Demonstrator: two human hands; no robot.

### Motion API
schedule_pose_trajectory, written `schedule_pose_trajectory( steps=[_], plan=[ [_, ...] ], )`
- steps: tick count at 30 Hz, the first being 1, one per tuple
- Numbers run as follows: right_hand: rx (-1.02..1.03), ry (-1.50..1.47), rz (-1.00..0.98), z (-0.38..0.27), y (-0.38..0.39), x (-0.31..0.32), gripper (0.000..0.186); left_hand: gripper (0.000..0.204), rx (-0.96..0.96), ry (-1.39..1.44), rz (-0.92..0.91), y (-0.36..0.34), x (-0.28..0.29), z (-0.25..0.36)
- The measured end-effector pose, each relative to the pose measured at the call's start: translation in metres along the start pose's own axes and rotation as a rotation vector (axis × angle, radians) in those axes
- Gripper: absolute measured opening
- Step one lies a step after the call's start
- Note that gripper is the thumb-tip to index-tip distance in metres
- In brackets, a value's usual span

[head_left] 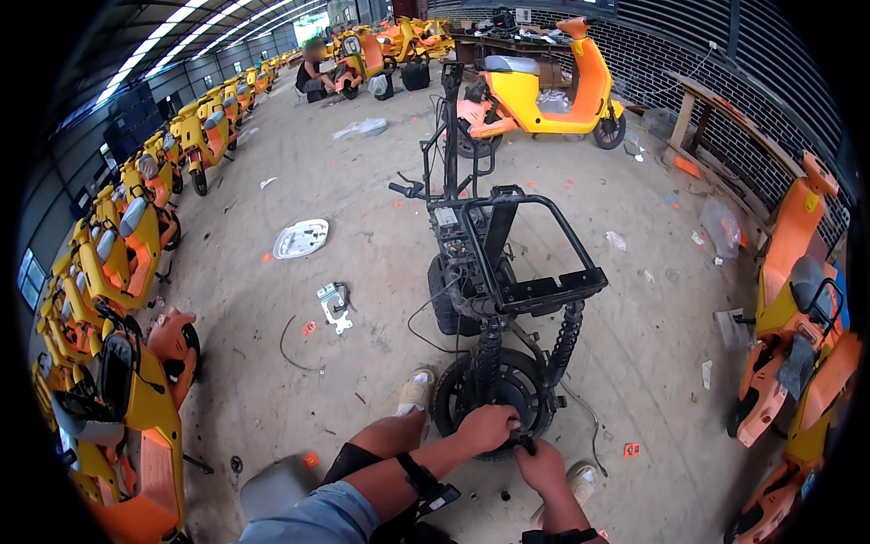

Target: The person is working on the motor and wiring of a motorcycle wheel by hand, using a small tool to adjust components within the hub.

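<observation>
A stripped black scooter frame (507, 290) stands in front of me, with two coil springs (566, 340) above its rear wheel (444, 403). My left hand (489, 426) reaches across the tyre's lower part, fingers closed; whether they hold anything is too small to make out. Just right of it, my right hand (539, 467) is closed on a small black part (526, 442) at the bottom of the wheel. A loose cable (594, 426) runs down to the floor right of the wheel.
Yellow-orange scooters line the left (136, 254) and right (788, 299); another (553, 100) stands behind the frame. A person (313, 72) crouches at the back. A white panel (299, 238), metal bracket (335, 313) and scraps lie on the floor (254, 344). A grey seat (276, 485) is beside my leg.
</observation>
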State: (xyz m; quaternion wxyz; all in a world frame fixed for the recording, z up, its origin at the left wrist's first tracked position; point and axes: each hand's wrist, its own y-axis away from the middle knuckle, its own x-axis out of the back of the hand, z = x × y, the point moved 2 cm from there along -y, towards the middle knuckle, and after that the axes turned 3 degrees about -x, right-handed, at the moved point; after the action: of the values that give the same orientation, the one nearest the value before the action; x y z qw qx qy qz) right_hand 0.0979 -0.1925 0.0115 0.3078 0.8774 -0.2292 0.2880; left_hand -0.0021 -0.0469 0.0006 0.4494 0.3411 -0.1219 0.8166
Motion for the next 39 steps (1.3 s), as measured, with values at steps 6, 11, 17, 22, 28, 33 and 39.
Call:
schedule_pose_trajectory(
  steps=[6,11,17,22,28,33,39],
  plan=[
    [-0.018,-0.003,0.024,0.0,0.009,0.001,0.045,0.021,0.036,0.03,0.03,0.008,-0.001,0.006],
    [-0.027,0.01,0.013,0.01,0.006,-0.005,0.046,0.021,-0.029,-0.068,-0.005,0.009,-0.007,0.003],
    [-0.074,-0.011,-0.027,0.006,-0.001,-0.006,0.047,0.024,-0.005,-0.172,-0.048,0.003,-0.015,-0.001],
    [-0.062,0.004,-0.006,0.001,-0.014,-0.004,0.046,0.026,0.009,-0.16,-0.068,-0.01,-0.007,-0.002],
    [-0.045,0.024,-0.016,-0.01,-0.035,0.008,0.048,0.028,0.022,-0.157,-0.075,-0.032,0.003,0.002],
    [-0.046,0.011,-0.021,-0.021,-0.052,0.019,0.049,0.028,0.008,-0.164,-0.037,-0.052,0.005,-0.001],
    [-0.112,-0.069,-0.051,-0.028,-0.061,0.025,0.048,0.027,-0.021,-0.187,-0.018,-0.062,0.009,-0.001]
  ],
)
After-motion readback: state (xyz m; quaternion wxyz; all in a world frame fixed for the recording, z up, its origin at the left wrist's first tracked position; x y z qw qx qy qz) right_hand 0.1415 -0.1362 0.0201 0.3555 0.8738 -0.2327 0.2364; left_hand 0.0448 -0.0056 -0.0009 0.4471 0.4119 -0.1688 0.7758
